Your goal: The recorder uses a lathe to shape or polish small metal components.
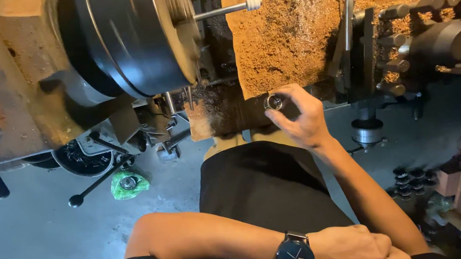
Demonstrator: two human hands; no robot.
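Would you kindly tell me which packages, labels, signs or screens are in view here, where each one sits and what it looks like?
Green plastic bag: on the grey floor under the lathe, crumpled, with a round metal part showing inside.
Wristwatch: on the left wrist at the bottom edge, round dark dial with thin hands, dark strap.
No labels or signs are visible.

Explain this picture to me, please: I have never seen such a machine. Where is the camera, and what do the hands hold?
The camera sits on the person's head and looks down. The big machine looks like a lathe: a dark round wheel on the left, and a bed covered in sawdust. The right hand pinches a small metal ring near the bed. The left hand, with a wristwatch, rests closed at the person's lap and seems to hold nothing. A green bag lies on the floor.
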